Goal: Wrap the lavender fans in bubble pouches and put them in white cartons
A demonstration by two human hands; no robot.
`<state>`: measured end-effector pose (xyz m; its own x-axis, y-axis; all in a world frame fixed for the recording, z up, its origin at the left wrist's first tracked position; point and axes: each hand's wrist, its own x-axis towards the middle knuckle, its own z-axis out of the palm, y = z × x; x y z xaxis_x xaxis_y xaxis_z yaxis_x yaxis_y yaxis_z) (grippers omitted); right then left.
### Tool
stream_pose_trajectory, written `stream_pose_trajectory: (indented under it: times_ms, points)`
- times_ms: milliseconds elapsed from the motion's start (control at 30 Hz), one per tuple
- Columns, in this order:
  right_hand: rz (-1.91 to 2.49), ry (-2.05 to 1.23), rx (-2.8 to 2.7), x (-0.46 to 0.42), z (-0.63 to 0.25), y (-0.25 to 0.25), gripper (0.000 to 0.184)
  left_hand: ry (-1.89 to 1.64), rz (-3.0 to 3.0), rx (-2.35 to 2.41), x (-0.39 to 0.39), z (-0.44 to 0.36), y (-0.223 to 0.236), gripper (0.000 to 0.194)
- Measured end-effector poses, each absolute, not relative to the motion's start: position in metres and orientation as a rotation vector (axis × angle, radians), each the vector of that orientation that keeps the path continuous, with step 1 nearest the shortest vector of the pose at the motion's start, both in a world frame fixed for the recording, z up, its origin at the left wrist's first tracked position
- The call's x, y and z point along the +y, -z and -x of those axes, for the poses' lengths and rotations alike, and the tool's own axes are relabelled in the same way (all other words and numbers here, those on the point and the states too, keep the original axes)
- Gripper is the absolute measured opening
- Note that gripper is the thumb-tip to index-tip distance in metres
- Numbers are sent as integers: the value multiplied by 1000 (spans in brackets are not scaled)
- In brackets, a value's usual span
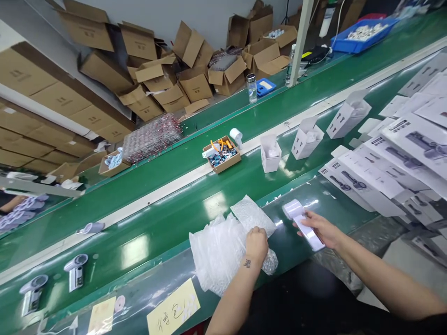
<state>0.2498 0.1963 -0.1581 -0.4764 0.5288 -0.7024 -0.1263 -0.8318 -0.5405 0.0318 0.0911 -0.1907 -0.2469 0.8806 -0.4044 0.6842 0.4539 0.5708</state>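
Note:
My right hand [319, 226] is wrapped round the handle of a pale lilac handheld device with a round head [293, 209], held over the near green work surface. My left hand [257, 244] is closed on a clear bubble-wrap bag [254, 215], whose other end bulges out below the fist. Just left of that hand lies a pile of flat bubble-wrap bags [216, 253]. Two similar handheld devices rest on the belt at the lower left, one silvery device [77, 272] and another device [34, 294].
Open white boxes [271, 156] stand along the belt [167, 204]. Many printed cartons [356, 179] lean at the right. A small cardboard tray of parts [225, 160] sits mid-belt. Yellow paper notes [173, 309] lie at the near edge. Brown cartons [195, 83] are heaped beyond.

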Motion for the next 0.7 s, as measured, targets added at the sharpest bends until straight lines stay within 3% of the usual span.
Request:
stream_pose_trajectory:
  times_ms: [133, 267, 400, 500, 600, 700]
  points:
    - [968, -2690, -501, 178, -248, 151, 58, -637, -1098, 1917, 109, -36, 173, 23]
    - [826, -2834, -566, 182, -228, 150, 56, -951, -829, 1827, 113, -48, 159, 23]
    - [1108, -2772, -702, 196, -231, 153, 44, -1142, -727, 1889, 108, -57, 147, 21]
    - [1248, -2698, -728, 199, -239, 152, 37, -1186, -1033, 1986, 100, -73, 144, 16]
    - [1341, -2535, -715, 194, -240, 149, 36, -1079, -1496, 1939, 90, -94, 147, 17]
    - [1375, -2390, -697, 184, -239, 148, 40, -943, -1573, 1888, 89, -107, 147, 19]
